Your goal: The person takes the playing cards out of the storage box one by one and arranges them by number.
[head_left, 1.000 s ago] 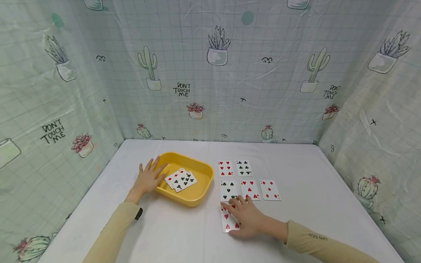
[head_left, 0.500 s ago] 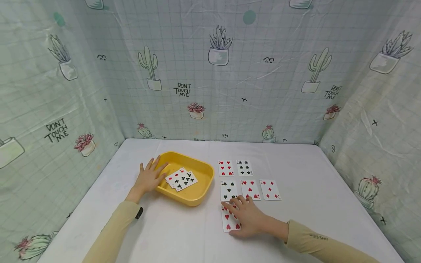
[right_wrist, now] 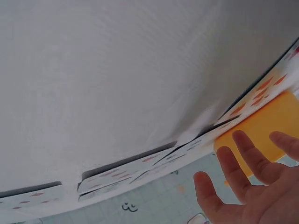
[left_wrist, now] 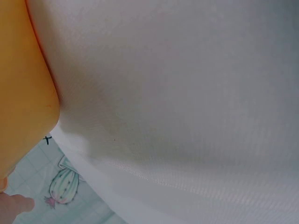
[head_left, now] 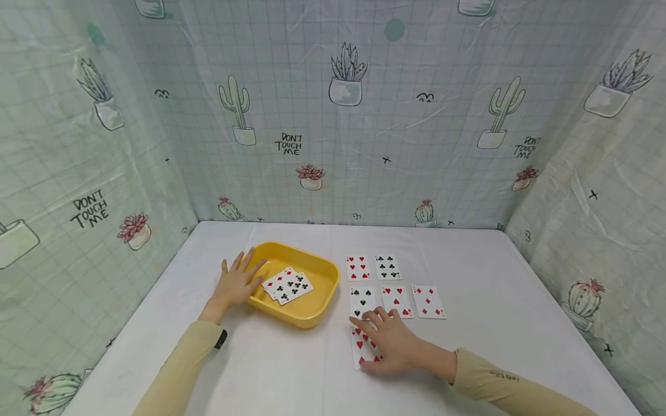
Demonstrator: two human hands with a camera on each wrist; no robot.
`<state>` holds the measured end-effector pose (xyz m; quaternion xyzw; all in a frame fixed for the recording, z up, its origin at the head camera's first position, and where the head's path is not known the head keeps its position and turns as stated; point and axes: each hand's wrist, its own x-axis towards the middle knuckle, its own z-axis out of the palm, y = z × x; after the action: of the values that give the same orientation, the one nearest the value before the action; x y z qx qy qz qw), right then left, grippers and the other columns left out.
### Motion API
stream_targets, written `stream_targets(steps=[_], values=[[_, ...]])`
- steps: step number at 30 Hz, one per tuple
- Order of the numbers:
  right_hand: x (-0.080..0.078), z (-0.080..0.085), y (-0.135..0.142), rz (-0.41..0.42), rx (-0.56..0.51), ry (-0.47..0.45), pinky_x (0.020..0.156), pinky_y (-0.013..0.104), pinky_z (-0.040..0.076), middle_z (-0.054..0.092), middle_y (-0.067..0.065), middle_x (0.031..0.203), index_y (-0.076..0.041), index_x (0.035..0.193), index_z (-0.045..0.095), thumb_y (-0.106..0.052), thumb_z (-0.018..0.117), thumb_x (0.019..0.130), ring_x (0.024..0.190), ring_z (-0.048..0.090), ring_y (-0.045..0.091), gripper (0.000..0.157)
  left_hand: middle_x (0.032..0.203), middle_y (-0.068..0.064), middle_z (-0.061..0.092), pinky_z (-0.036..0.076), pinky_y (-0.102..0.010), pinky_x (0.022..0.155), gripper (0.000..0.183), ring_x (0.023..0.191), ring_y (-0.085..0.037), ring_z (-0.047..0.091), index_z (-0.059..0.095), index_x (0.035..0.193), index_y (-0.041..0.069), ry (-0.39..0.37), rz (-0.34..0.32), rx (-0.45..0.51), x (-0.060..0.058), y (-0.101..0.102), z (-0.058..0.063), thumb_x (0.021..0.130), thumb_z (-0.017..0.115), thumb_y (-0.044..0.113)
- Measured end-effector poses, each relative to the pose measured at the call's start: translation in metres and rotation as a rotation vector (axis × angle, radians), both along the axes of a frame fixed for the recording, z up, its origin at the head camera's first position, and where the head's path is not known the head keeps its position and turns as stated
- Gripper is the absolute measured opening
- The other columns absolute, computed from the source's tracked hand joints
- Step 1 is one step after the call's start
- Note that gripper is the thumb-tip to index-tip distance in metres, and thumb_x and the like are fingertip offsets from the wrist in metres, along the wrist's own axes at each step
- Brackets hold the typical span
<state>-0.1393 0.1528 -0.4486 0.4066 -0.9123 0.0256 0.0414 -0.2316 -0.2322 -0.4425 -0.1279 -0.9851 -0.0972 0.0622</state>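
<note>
My left hand (head_left: 232,286) rests with spread fingers over the left rim of a yellow tray (head_left: 324,303). Inside it lie several overlapping playing cards (head_left: 291,285), diamonds and clubs on top. In the left wrist view the tray's wall (left_wrist: 28,88) fills the left side, with fingertips (left_wrist: 21,204) below. Over a hearts playing card (head_left: 359,345) flat on the table, my right hand (head_left: 398,345) hovers or rests with loosely spread fingers. Its thumb lies near the card's front edge, its index finger near the back left corner. The hand hides the card's right part.
Just behind that card runs a row of fives: spades (head_left: 361,293), hearts (head_left: 397,297) and diamonds (head_left: 429,302). Farther back lie a six of hearts (head_left: 358,268) and a six of clubs (head_left: 387,267). Printed cloth (head_left: 442,167) walls the white table (head_left: 499,289) on three sides.
</note>
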Motion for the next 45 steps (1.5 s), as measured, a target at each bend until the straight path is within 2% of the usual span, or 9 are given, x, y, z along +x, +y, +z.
stream_targets(steps=[3,9,16,29,36,45], values=[[-0.004,0.003,-0.001,-0.004,-0.01,0.006,0.074,0.036,0.033,0.046,-0.001,0.117,-0.022,0.138,0.031,-0.06,0.056,0.073,0.103,0.037,0.016,0.079,0.148,-0.016,0.018,0.003,-0.07,0.099,0.049,0.133,-0.043,0.017,0.039,0.136,0.017,0.0,0.001,0.005,0.0,0.0,-0.001,0.091,0.044,0.036],[-0.013,0.012,-0.007,-0.029,0.014,-0.022,0.075,0.039,0.037,0.044,-0.001,0.118,-0.022,0.139,0.028,-0.06,0.054,0.075,0.105,0.036,0.018,0.079,0.148,-0.016,0.018,0.002,-0.07,0.1,0.049,0.133,-0.042,0.016,0.038,0.136,0.017,0.0,0.009,0.008,0.0,0.0,-0.001,0.091,0.044,0.036],[-0.024,0.023,-0.017,-0.002,-0.062,0.029,0.077,0.04,0.038,0.047,0.0,0.116,-0.019,0.137,0.033,-0.055,0.056,0.076,0.102,0.039,0.018,0.074,0.148,-0.016,0.019,0.002,-0.07,0.1,0.049,0.133,-0.042,0.017,0.039,0.136,0.017,0.002,0.01,0.006,0.0,0.0,-0.001,0.091,0.044,0.036],[-0.051,0.052,-0.042,-0.015,-0.131,0.023,0.084,0.045,0.038,0.045,0.002,0.123,-0.02,0.137,0.033,-0.051,0.054,0.079,0.108,0.04,0.022,0.068,0.148,-0.016,0.018,0.005,-0.069,0.1,0.049,0.133,-0.042,0.017,0.039,0.136,0.017,0.0,0.008,-0.013,0.0,0.001,-0.001,0.091,0.044,0.037],[-0.063,0.058,-0.059,-0.016,-0.151,0.031,0.088,0.048,0.038,0.044,0.003,0.126,-0.02,0.135,0.035,-0.051,0.052,0.08,0.112,0.04,0.024,0.066,0.148,-0.016,0.018,0.005,-0.07,0.1,0.049,0.133,-0.042,0.017,0.038,0.136,0.017,0.006,0.002,-0.014,-0.001,0.0,-0.001,0.091,0.044,0.036],[-0.08,0.059,-0.085,-0.005,-0.162,0.03,0.085,0.041,0.038,0.042,0.003,0.127,-0.021,0.136,0.034,-0.05,0.052,0.081,0.108,0.04,0.021,0.065,0.148,-0.017,0.019,0.005,-0.07,0.099,0.049,0.132,-0.044,0.018,0.04,0.135,0.016,0.003,0.004,-0.003,0.002,0.002,0.0,0.091,0.044,0.036]])
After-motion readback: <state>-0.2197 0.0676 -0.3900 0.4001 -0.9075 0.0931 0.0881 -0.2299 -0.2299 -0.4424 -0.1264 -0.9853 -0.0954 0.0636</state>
